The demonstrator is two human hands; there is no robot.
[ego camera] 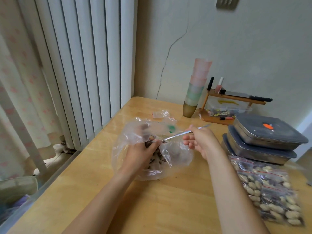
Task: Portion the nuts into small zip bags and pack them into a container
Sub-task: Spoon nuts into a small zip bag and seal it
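A large clear plastic bag [133,134] with dark nuts inside lies crumpled at the middle of the wooden table [168,200]. My left hand [141,153] reaches into it and pinches a small zip bag [154,143] with a red strip at its mouth, dark nuts showing inside. My right hand [200,141] grips a thin metal spoon handle [182,133], its far end pointing into the small bag's mouth. The spoon's bowl is hidden by plastic. Several filled zip bags [268,190] of pale and dark nuts lie piled at the right.
Three stacked metal containers with grey lids [263,139] stand at the right rear. Empty zip bags [162,115] lie behind the big bag. A stack of plastic cups [196,88] and a wooden rack [228,105] with small items stand by the wall. A radiator runs along the table's left edge.
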